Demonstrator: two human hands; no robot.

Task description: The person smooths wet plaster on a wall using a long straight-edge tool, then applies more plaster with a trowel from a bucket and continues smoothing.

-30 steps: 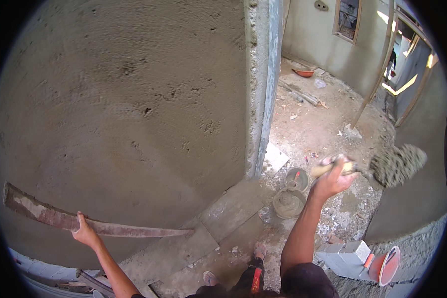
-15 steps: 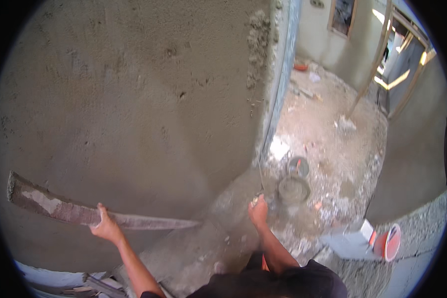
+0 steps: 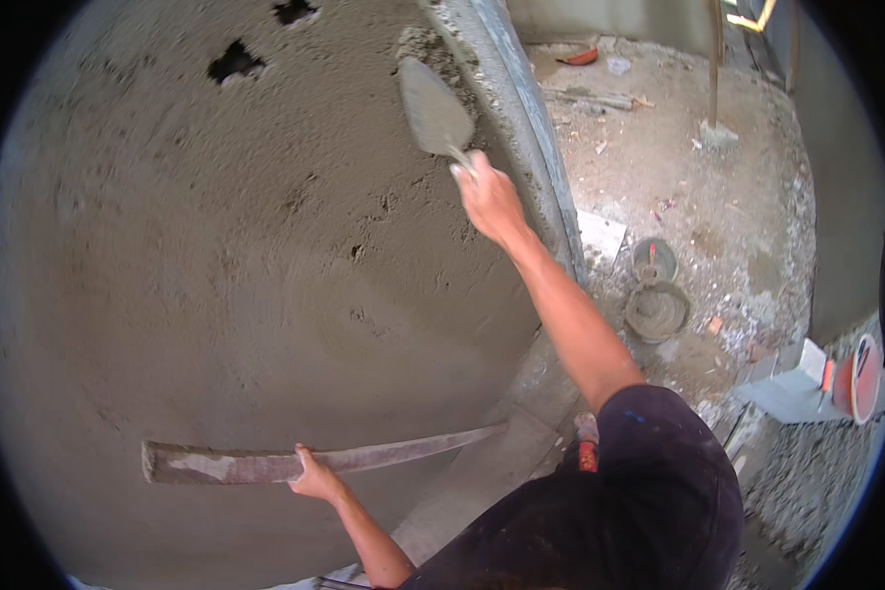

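Note:
A freshly plastered grey wall (image 3: 236,295) fills the left and middle of the view. My right hand (image 3: 490,200) is closed round the handle of a trowel (image 3: 435,110). The trowel's pointed blade lies over the rough mortar patch (image 3: 426,46) beside the wall's right edge; whether it touches cannot be told. Lower down, my left hand (image 3: 317,476) grips a long straightedge board (image 3: 388,454), smeared with mortar, thumb over its upper edge. The board runs nearly level, close to the wall.
A bluish edge strip (image 3: 536,128) borders the wall. Two mortar buckets (image 3: 657,313) stand on the rubble-strewn floor (image 3: 728,216). At the right, a white-and-red bucket (image 3: 857,382) sits beside a grey block (image 3: 792,388). A wooden post (image 3: 714,69) rises behind. Two dark holes (image 3: 234,63) mark the upper wall.
My right hand has risen up the wall, bringing the trowel blade to the rough patch by the edge. The view has shifted; my left hand keeps its grip on the board.

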